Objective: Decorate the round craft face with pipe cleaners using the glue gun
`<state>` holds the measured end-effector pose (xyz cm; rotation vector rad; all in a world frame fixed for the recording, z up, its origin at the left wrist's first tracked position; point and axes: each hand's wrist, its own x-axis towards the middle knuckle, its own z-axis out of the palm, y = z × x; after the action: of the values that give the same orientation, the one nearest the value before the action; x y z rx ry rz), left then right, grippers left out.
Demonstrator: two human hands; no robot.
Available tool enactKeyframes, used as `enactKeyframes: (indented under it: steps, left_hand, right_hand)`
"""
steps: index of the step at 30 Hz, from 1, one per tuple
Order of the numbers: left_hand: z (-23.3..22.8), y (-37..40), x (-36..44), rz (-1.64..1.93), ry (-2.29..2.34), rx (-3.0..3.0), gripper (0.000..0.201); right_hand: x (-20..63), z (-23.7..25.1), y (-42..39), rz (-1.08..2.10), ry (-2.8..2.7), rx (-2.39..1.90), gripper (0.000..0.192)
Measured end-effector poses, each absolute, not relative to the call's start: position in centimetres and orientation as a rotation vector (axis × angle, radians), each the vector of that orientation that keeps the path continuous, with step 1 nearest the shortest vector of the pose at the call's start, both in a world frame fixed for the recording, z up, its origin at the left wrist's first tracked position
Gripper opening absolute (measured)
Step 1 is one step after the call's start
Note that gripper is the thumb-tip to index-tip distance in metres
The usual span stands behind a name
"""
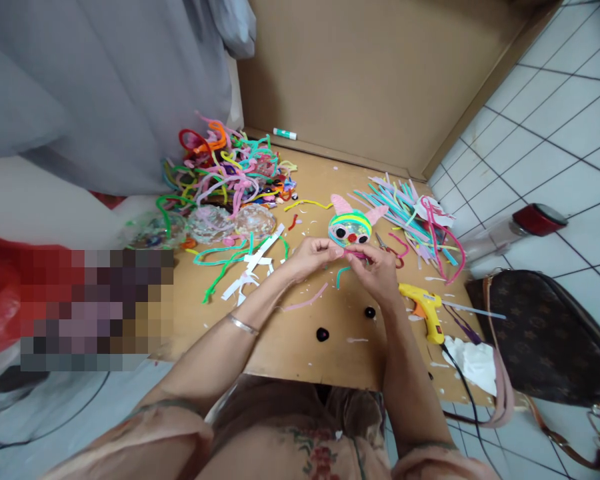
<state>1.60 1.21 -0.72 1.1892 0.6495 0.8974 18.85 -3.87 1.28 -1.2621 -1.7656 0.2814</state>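
Note:
Both my hands meet over the middle of the table, just in front of a craft animal head [351, 225]. The head has pink ears, green and yellow bands, black-and-white eyes and a red nose. My left hand [316, 257] pinches one end of a pink pipe cleaner [356, 253]. Its other part is held between the fingers of my right hand [375, 265]. My fingers hide much of the pipe cleaner, and I cannot tell whether it touches the head. Scissors [391, 252] lie to the right of the head, partly behind my right hand.
A tangled heap of pipe cleaners [230, 167] fills the back left. A bundle of straight ones [405, 213] lies back right. A yellow glue gun [430, 310], a bottle [520, 227] and a brown bag [550, 333] are at the right. White paper scraps [253, 267] lie left.

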Motion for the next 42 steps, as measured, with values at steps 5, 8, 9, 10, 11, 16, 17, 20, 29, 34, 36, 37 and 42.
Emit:
enactKeyframes:
  steps: [5, 8, 9, 10, 11, 16, 17, 20, 29, 34, 36, 37, 42]
  left_hand:
    - [-1.0, 0.9, 2.5, 1.014, 0.657, 1.054, 0.046]
    - [-0.9, 0.6, 2.9, 1.062, 0.668, 0.968, 0.039]
    - [-0.8, 0.5, 3.0, 1.078, 0.676, 0.935, 0.037]
    - [-0.7, 0.4, 3.2, 1.093, 0.683, 0.903, 0.036]
    - [-0.7, 0.2, 3.3, 1.103, 0.688, 0.874, 0.034]
    - [-0.8, -0.4, 3.9, 1.102, 0.678, 0.744, 0.034]
    - [-0.9, -0.5, 4.1, 1.092, 0.677, 0.718, 0.036]
    - [-1.1, -0.5, 4.3, 1.064, 0.677, 0.662, 0.038]
    - [-1.3, -0.5, 4.0, 1.031, 0.644, 0.703, 0.036]
    - [-1.3, -0.4, 3.9, 1.039, 0.676, 0.816, 0.039]
    - [-1.2, -0.3, 3.8, 1.051, 0.692, 0.882, 0.037]
    - [-1.2, -0.2, 3.6, 1.044, 0.696, 0.916, 0.035]
    - [-0.6, 0.4, 2.6, 0.933, 0.689, 1.060, 0.032]
  right_hand:
    - [18.3, 0.7, -4.1, -0.011, -1.829, -1.307, 0.020]
    - [17.4, 0.1, -4.3, -0.220, -1.852, -1.318, 0.023]
    - [17.0, -0.1, -4.3, -0.272, -1.858, -1.328, 0.024]
    - [16.7, -0.3, -4.4, -0.311, -1.865, -1.341, 0.026]
    - [16.3, -0.4, -4.5, -0.339, -1.868, -1.358, 0.027]
    - [15.4, -0.9, -4.8, -0.443, -1.815, -1.428, 0.029]
    - [15.4, -0.9, -4.8, -0.450, -1.800, -1.437, 0.029]
    - [15.6, -1.1, -4.7, -0.363, -1.786, -1.447, 0.029]
    - [17.3, -0.8, -4.1, 0.202, -1.617, -1.425, 0.019]
    - [18.1, -0.5, -3.6, 0.353, -1.548, -1.421, 0.020]
    - [18.3, -0.4, -3.5, 0.392, -1.536, -1.388, 0.019]
    - [18.4, -0.3, -3.4, 0.409, -1.532, -1.370, 0.019]
    - [19.1, 0.1, -3.4, 0.445, -1.615, -1.322, 0.016]
